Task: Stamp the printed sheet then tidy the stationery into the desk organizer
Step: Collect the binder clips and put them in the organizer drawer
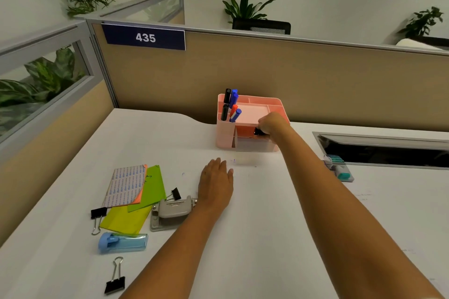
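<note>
On the counter, tidying is seemingly running: at the desk organizer the right hand is clamping its grip on a black item by the orange drawer, the left hand is lying flat, grip apart, and the item is probably needing release inside.

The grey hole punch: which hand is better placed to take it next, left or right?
Left, probably. The left hand lies flat on the desk, right beside the hole punch. The right hand is away at the pink organizer, gripping a small black object.
</note>
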Tool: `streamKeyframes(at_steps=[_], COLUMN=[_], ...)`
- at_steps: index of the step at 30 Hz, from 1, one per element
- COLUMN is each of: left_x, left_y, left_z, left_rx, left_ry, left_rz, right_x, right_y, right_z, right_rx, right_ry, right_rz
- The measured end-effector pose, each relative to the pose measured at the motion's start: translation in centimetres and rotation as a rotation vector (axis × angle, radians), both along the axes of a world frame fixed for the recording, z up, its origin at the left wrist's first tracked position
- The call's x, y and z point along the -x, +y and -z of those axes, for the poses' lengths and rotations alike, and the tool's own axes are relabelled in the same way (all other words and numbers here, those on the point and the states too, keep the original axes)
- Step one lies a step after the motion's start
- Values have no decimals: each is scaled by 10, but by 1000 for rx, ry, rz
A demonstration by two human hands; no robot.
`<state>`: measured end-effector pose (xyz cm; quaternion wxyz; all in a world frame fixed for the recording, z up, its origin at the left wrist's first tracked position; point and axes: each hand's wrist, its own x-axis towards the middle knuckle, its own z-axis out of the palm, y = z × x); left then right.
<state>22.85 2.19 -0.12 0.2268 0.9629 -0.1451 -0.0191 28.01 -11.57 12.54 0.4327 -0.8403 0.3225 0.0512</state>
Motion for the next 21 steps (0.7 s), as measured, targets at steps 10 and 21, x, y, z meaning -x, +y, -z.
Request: streamKeyframes(at_steps=[10, 21], left_x=[4, 6], left_y=[-1, -2], left_z=[15, 17], left_rx=[-42, -13], left_ry=[-21, -71], left_rz=[30, 27], right_x=[-12, 13], right_y=[14, -4], right_z=[12, 8], right_rx=[104, 680], right_ry=[-53, -116], right_rz=[41, -356])
